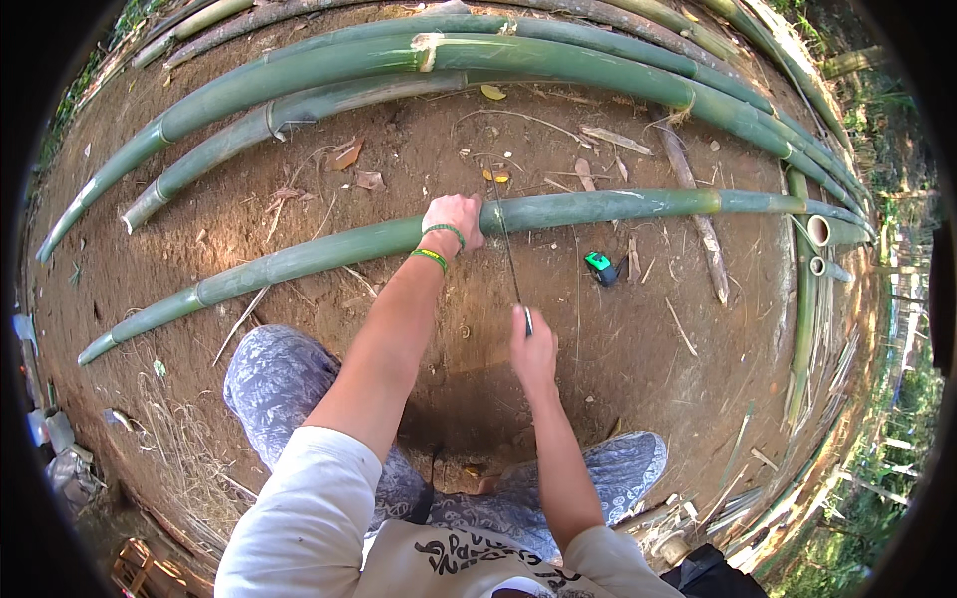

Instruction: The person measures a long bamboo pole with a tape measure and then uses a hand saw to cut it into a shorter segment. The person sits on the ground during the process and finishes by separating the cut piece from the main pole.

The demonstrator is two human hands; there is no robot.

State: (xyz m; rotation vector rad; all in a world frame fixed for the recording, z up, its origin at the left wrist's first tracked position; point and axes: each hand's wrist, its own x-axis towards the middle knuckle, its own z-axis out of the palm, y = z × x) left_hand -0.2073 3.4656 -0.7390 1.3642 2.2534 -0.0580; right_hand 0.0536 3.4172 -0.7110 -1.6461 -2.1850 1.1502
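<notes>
A long green bamboo pole (618,206) lies across bare dirt in front of me. My left hand (454,219) grips it from above, with green bands on the wrist. My right hand (531,349) holds the handle of a thin saw (508,261), whose narrow blade reaches up to the pole just right of my left hand. A small green and black tape measure (601,266) lies on the ground to the right of the blade.
Several more green bamboo poles (399,60) lie farther away, and cut pole ends (819,231) stack at the right. My knees in patterned trousers (279,379) are below. Dry leaves and sticks litter the dirt.
</notes>
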